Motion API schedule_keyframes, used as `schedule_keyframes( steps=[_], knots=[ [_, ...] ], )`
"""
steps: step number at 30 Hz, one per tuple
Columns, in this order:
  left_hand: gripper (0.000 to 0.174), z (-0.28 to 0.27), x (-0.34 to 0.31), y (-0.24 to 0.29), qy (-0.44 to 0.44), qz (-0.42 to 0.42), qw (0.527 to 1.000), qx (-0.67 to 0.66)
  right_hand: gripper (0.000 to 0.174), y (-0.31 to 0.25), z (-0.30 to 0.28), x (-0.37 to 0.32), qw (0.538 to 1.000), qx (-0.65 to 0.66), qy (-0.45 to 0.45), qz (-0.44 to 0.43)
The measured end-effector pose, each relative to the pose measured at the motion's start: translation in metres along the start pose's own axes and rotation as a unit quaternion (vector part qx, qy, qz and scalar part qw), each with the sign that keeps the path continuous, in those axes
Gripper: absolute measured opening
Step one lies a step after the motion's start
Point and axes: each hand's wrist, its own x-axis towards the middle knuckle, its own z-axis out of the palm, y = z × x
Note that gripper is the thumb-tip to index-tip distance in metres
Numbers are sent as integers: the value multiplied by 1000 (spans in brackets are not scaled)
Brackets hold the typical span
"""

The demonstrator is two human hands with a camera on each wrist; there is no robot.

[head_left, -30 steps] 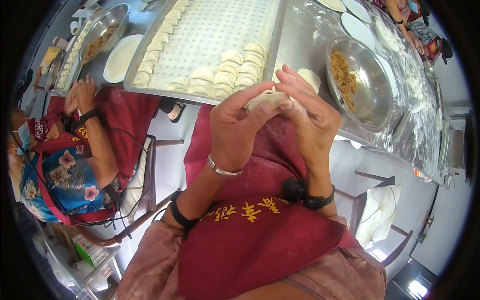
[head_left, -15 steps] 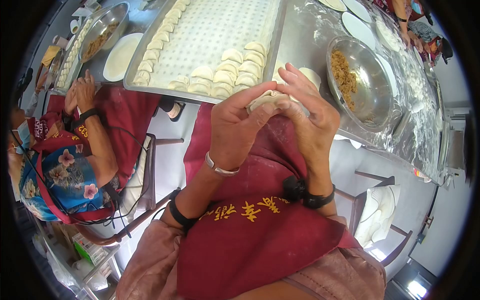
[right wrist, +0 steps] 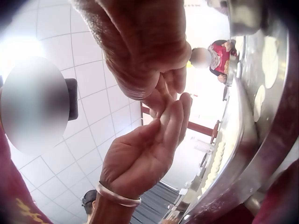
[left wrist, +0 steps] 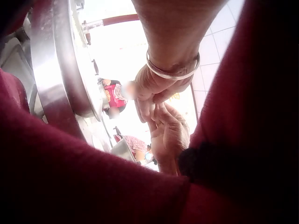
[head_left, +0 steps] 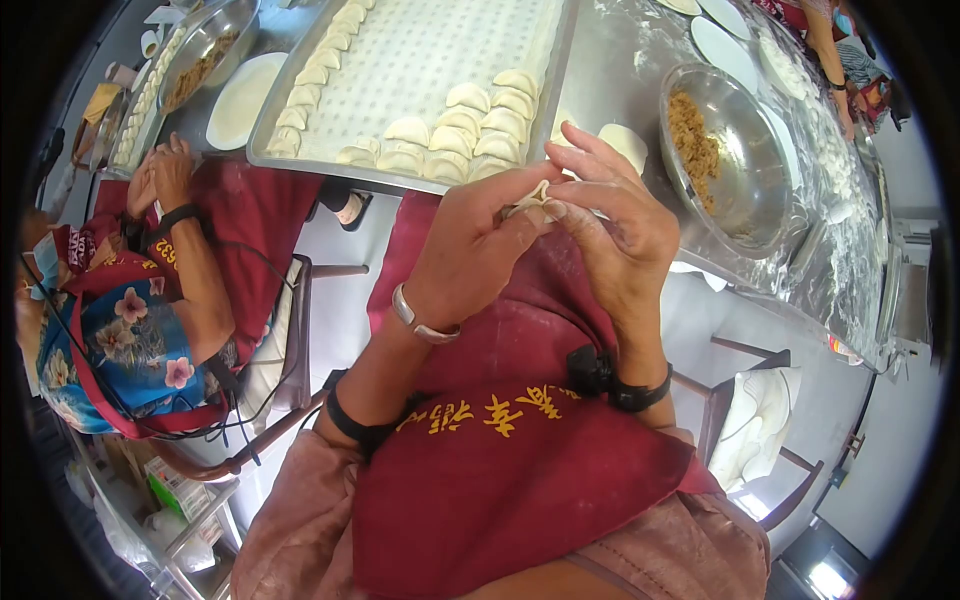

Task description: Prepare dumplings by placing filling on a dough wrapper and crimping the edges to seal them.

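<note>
In the head view a small dumpling (head_left: pixel 537 196) of pale dough is held up between both hands, in front of the tray's near edge. My left hand (head_left: pixel 468 248), with a silver bracelet at its wrist, pinches one side of it between thumb and curled fingers. From the other side my right hand (head_left: pixel 622 222) pinches it with thumb and forefinger, its other fingers stretched upward. A folded pleat stands up between the fingertips; the rest of the dumpling is hidden by the fingers. The right wrist view shows the left hand (right wrist: pixel 140 161) meeting the right hand (right wrist: pixel 147 51) at the fingertips.
A metal tray (head_left: pixel 262 150) holds rows of folded dumplings. To its right lie a round dough wrapper (head_left: pixel 625 147) and a steel bowl (head_left: pixel 755 190) with brown filling (head_left: pixel 693 140). White plates (head_left: pixel 722 55) and flour lie farther right. Another person (head_left: pixel 150 290) sits at the left.
My hands have drawn closer at the fingertips, and the left wrist has swung outward. The dumpling now shows less, with a pleat standing up where a broader edge showed before.
</note>
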Motion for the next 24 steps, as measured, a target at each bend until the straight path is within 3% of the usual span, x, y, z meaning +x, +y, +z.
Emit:
schedule_keyframes(
  steps=[2, 7, 11, 13, 14, 17, 24],
  knots=[
    [38, -5, 2, -5, -12, 20, 999, 24, 19, 0, -1, 2, 998, -44, -12, -34],
    [44, -7, 5, -3, -19, 35, 999, -10, 31, -13, -3, 5, 998, -41, -20, 40],
    [51, -8, 4, 10, -60, -33, 997, -40, 36, -13, -5, 5, 995, -5, -76, 67],
    [52, -8, 2, 15, -65, -40, 997, -22, 29, -4, -1, -1, 994, 71, -17, 79],
    [51, -5, 1, 16, -45, -30, 995, -86, 25, -1, 0, -2, 991, 108, 13, 83],
    [46, 8, -1, 11, -3, 2, 973, -230, 18, -19, 7, 1, 930, 289, 116, 197],
    [38, 23, 1, -5, 67, 29, 958, -276, 16, -23, 22, 3, 929, 272, 162, 193]
  ],
)
